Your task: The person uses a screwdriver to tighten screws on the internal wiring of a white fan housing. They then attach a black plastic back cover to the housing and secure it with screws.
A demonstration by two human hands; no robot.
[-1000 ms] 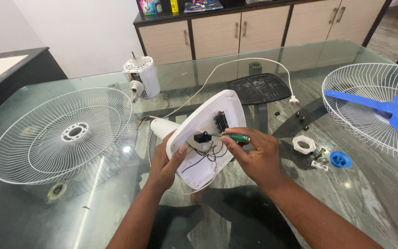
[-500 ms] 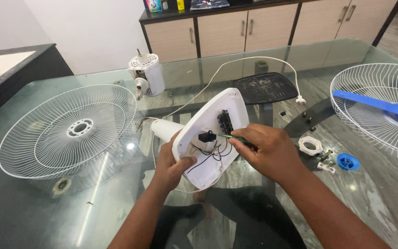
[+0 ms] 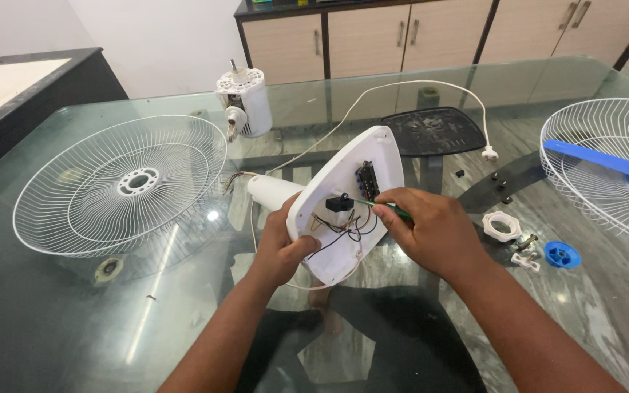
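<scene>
My left hand (image 3: 279, 247) grips the lower left rim of a white fan base shell (image 3: 382, 151), tilted up so its open underside faces me. Inside it sit a black switch block, a small black part and thin wires. My right hand (image 3: 431, 233) is closed around a green-handled screwdriver (image 3: 396, 210), its tip pointing left into the shell near the small black part. A white stem tube (image 3: 271, 191) sticks out behind the shell to the left.
On the glass table (image 3: 111, 327) lie a white wire fan guard (image 3: 121, 183) at left, a white motor housing (image 3: 245, 102) behind, a black base plate (image 3: 437, 129), a white cord with plug (image 3: 488, 153), a second guard with a blue blade (image 3: 613, 164), and a white nut, screws and blue cap (image 3: 562, 255).
The view has shifted slightly, so the table items sit a little further right. Both hands keep their hold, with the screwdriver tip still inside the shell.
</scene>
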